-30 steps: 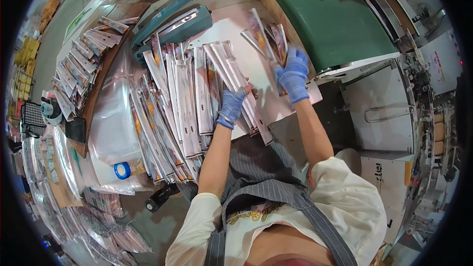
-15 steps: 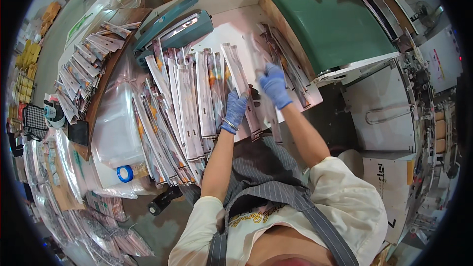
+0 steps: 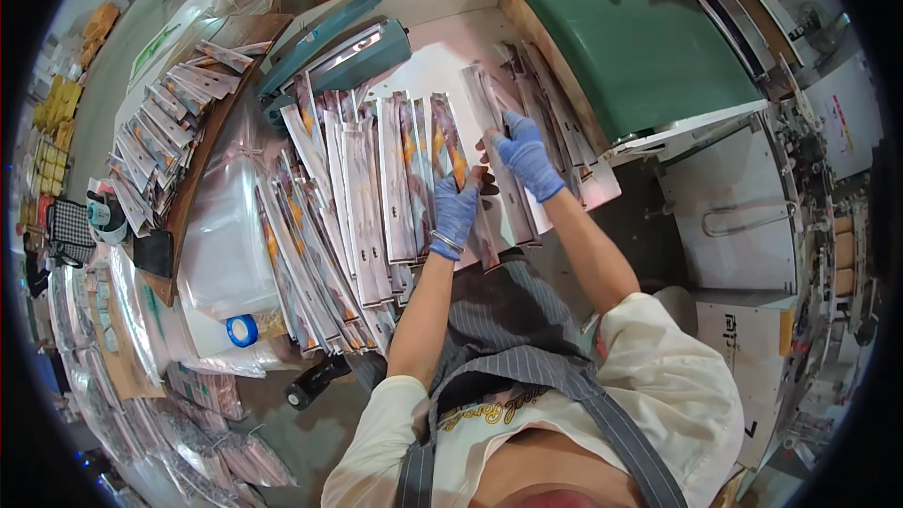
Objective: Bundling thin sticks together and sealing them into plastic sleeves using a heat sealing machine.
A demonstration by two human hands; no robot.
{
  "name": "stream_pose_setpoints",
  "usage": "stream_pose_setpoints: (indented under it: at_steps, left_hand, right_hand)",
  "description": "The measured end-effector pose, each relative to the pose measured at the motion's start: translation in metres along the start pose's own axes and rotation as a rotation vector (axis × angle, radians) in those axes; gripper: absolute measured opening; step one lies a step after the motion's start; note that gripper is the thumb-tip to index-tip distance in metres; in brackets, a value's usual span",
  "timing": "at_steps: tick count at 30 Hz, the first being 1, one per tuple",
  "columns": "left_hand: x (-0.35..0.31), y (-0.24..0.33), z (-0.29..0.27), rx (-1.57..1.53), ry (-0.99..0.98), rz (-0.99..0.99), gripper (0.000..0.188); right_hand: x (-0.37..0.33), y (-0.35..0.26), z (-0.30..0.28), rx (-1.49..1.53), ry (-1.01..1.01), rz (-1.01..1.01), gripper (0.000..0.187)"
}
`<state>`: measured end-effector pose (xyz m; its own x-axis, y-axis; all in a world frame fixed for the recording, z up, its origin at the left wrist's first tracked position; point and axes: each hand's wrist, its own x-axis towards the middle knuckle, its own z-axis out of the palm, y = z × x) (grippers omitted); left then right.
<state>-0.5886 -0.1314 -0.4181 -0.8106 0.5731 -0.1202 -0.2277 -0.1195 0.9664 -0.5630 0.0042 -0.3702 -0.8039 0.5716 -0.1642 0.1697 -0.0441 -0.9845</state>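
Observation:
My left hand (image 3: 455, 210), in a blue glove with bare fingertips, is closed on a long narrow flat pack (image 3: 448, 140) printed in purple and orange. Just right of it, my right hand (image 3: 527, 156), gloved alike, grips another long pack (image 3: 489, 113) with a greyish face, tilted slightly leftward at its far end. Whether that is one pack or several together, I cannot tell. A wide row of similar packs (image 3: 356, 198) lies overlapped to the left of my left hand. More packs (image 3: 557, 108) rest beyond my right hand, against the side of a green-topped machine.
The green belt surface (image 3: 640, 56) rises at the far right. A teal bench sealer (image 3: 353, 61) stands behind the row. Packs also lie on a brown board (image 3: 202, 146) at left, near clear plastic bags (image 3: 226, 254) and a blue tape roll (image 3: 241, 330).
The pack in my right hand was blurred by motion and now shows sharply. At my left hand, a pale pack face has given way to an orange-printed one.

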Motion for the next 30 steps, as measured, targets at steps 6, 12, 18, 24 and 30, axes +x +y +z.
stream_pose_setpoints:
  at_steps: [6, 12, 18, 24, 30]
  left_hand:
    - [0.005, 0.017, -0.011, 1.404, 0.350, 0.413, 0.073]
    - [0.028, 0.046, 0.007, 1.310, 0.217, -0.217, 0.097]
    - [0.060, 0.019, -0.004, 0.939, 0.183, -0.198, 0.064]
    - [0.051, -0.010, -0.051, -0.115, -0.104, -0.187, 0.034]
    - [0.034, 0.013, -0.042, -0.109, -0.011, -0.183, 0.032]
  right_hand:
    - [0.040, -0.039, -0.042, -1.076, 0.650, -0.729, 0.047]
    - [0.021, 0.069, 0.005, -0.218, -0.004, -0.057, 0.046]
    - [0.013, 0.055, 0.030, 0.394, -0.069, 0.153, 0.032]
    - [-0.011, 0.038, 0.055, 0.526, 0.035, 0.155, 0.019]
    - [-0.012, 0.036, 0.039, 0.220, 0.141, -0.040, 0.015]
